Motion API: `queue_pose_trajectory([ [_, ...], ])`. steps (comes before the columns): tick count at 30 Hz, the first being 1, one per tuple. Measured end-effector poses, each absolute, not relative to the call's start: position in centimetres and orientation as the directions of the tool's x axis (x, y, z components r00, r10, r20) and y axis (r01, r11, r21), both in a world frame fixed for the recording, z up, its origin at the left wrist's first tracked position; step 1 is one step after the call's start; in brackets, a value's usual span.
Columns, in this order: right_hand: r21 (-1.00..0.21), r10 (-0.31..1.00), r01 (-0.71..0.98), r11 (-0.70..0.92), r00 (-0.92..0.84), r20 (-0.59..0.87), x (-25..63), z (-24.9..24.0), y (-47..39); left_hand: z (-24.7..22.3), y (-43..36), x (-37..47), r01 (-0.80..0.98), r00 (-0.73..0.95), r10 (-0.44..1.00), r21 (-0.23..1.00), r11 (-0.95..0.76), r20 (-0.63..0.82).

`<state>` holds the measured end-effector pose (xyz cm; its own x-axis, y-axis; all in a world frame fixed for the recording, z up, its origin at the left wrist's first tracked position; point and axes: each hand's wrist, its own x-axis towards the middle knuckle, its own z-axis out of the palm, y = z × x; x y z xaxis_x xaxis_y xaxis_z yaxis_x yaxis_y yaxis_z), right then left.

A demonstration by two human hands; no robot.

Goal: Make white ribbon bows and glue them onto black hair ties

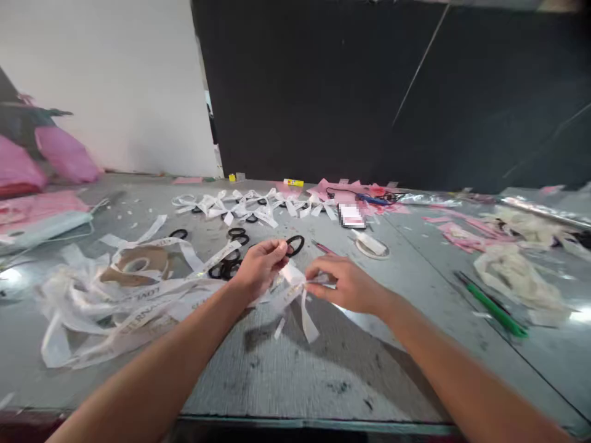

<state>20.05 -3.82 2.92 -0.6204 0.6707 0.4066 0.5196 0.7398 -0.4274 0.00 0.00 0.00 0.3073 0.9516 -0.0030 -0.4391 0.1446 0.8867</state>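
Observation:
My left hand (263, 267) is closed in a pinch on a black elastic hair tie (296, 247), whose loop stands out past the fingertips. White ribbon (309, 323) hangs below that hair tie, its tail reaching down over the table. Thumb and fingers of my right hand (348, 284) pinch the same ribbon at its gathered part. The knot itself is partly hidden by my fingers. Left of my hands lies a loose heap of printed white ribbon (138, 329) around a brown cardboard spool (159, 263). More black hair ties (226, 269) lie just behind my left hand.
Several hair ties with white bows (215, 206) lie in a row toward the back. A roll of tape (376, 251) and a pen (323, 247) are beyond my right hand. At right lie a green cutter (496, 309) and crumpled cream fabric (517, 277). A dark panel (323, 92) rises behind.

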Motion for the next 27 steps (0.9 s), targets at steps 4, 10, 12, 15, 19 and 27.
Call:
queue_pose_trajectory([
  [4,-0.378,0.561,0.418,0.826,-0.546,0.622,20.00,2.39,-3.39,0.05,-0.38,0.24,-0.440,0.345,0.938,0.883,0.163,-0.001],
  [10,-0.300,0.491,0.467,0.832,-0.366,0.790,19.66,1.98,-3.41,-0.07,-0.77,0.54,-0.438,0.401,0.916,0.883,0.169,0.024],
  [12,-0.287,0.490,0.503,0.815,-0.333,0.806,19.62,1.92,-3.56,-0.06,-0.85,0.66,-0.442,0.410,0.911,0.883,0.161,0.039],
  [15,-0.276,0.495,0.549,0.789,-0.302,0.815,19.69,1.89,-3.71,0.02,-0.95,0.81,-0.444,0.413,0.908,0.886,0.135,0.068],
  [19,-0.220,0.450,0.561,0.798,-0.311,0.837,19.72,1.94,-3.67,-0.05,-0.88,0.78,-0.381,0.403,0.913,0.919,0.103,0.065],
  [27,-0.176,0.400,0.539,0.824,-0.332,0.854,19.50,2.17,-3.64,-0.17,-0.66,0.41,-0.348,0.380,0.925,0.931,0.112,0.031],
])
